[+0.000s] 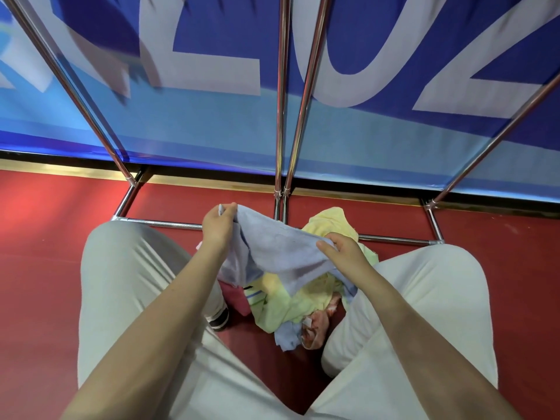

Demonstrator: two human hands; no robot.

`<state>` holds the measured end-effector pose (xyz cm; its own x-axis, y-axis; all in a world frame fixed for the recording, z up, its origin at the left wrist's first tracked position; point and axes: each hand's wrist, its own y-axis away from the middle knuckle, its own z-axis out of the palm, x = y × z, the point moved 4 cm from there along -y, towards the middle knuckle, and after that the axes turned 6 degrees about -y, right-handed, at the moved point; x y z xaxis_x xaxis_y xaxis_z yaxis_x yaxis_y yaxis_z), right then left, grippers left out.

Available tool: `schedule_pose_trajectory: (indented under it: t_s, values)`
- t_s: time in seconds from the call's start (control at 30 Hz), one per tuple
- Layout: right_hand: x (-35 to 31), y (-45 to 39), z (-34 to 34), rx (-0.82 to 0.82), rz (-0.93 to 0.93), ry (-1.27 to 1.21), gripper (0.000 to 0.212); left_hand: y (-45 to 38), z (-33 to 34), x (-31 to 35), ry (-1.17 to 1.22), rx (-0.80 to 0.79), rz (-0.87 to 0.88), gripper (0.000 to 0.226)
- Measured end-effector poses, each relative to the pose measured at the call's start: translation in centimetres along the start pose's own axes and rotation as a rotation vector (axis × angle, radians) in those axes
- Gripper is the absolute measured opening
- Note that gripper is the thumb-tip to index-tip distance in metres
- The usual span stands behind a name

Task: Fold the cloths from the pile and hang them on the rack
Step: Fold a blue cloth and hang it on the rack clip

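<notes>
Pale trouser knees [127, 268] frame the left hand [216, 225] and right hand [345, 253] — both pinching a soft blue terry cloth [278, 253].

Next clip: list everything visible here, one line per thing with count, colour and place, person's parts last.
blue cloth: one, pale blue, held up between both hands above the pile.
cloth pile: one heap, yellow, green, pink and blue pieces, on the floor between the knees.
rack: chrome tubes, uprights rising ahead, base bars on the floor; no cloth seen on it.
banner: one, blue with large white letters, behind the rack.
floor: red.
shoe: one, dark with white, beside the pile.
trousers: light beige, both legs.
left hand: pinches the cloth's far corner.
right hand: grips its near edge.
</notes>
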<state>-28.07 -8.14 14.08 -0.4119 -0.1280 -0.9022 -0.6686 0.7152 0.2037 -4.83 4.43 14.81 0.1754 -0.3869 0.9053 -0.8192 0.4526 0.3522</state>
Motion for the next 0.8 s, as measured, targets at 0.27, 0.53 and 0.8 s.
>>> schedule_pose_trajectory:
  t_s: [0.27,0.53,0.8]
  values:
    - [-1.3,-0.2,-1.3,0.326,-0.026,-0.176,0.041,0.3,1.6,0.1,-0.139,-0.037,0.045,0.024]
    - [-0.6,-0.1,-1.1,0.363,0.011,-0.281,0.025,1.3,1.2,2.1,-0.442,0.162,0.464,0.041]
    - [-0.7,-0.4,0.1,0.166,0.051,-0.471,0.017,0.8,3.4,0.9,-0.248,-0.058,0.129,0.031]
